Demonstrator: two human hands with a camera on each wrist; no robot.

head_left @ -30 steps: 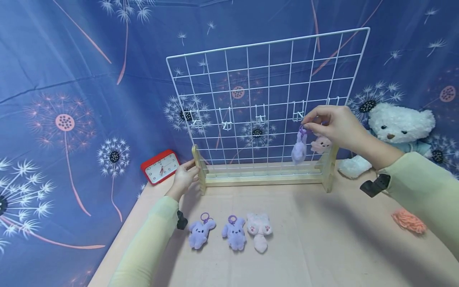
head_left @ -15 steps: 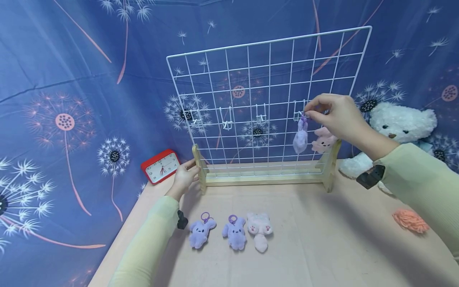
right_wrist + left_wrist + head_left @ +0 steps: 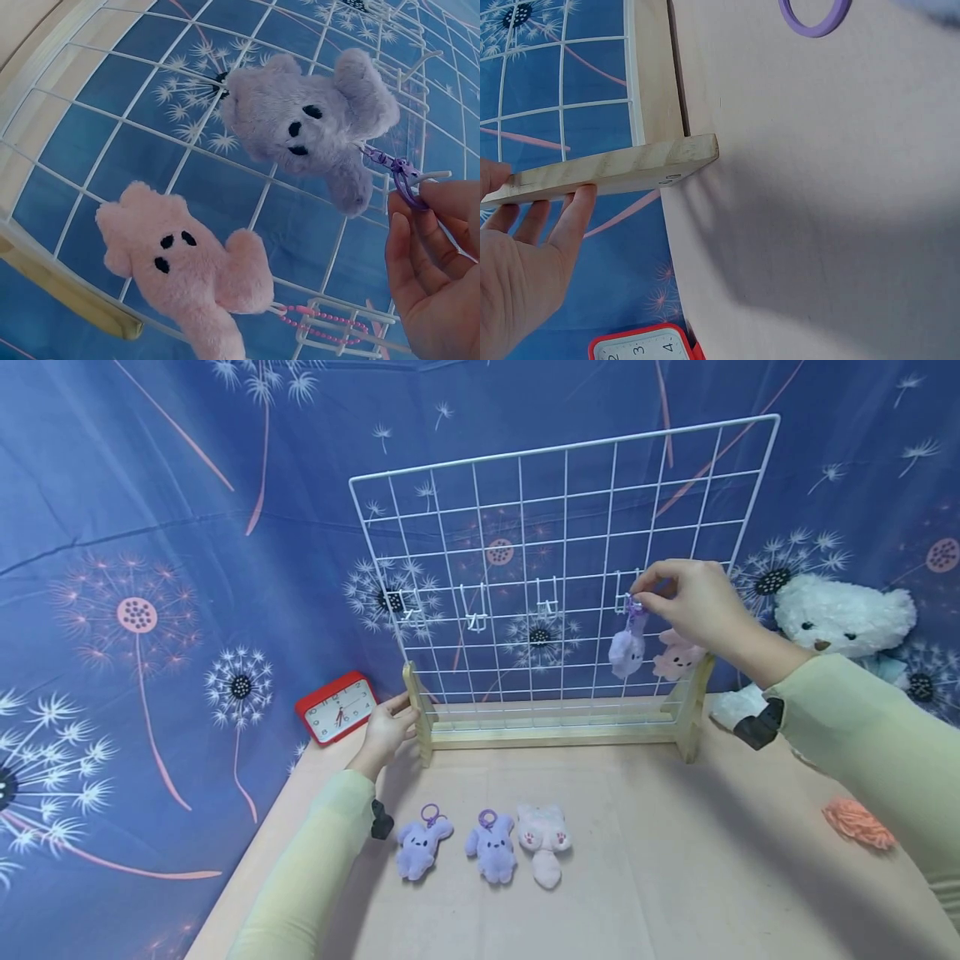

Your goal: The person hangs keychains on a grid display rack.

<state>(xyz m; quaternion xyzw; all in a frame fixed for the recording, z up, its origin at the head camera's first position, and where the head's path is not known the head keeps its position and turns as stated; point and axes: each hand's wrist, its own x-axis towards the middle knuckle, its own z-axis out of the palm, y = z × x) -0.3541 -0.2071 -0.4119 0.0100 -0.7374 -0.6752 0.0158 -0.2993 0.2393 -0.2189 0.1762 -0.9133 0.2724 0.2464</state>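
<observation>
Purple ring (image 3: 406,192) of lavender plush charm (image 3: 289,116) pinched by right hand (image 3: 442,274) at white hook (image 3: 436,175); charm dangled below grip, pink plush charm (image 3: 184,262) just beside. Wooden stand (image 3: 630,166) held by left hand (image 3: 532,274) between thumb and fingers.

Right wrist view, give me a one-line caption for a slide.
The right hand holds a purple plush by its ring at a hook, beside a hanging pink plush.

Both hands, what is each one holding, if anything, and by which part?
The right hand pinches the purple plush keychain by its ring; the left hand holds the wooden stand by its end post.
</observation>
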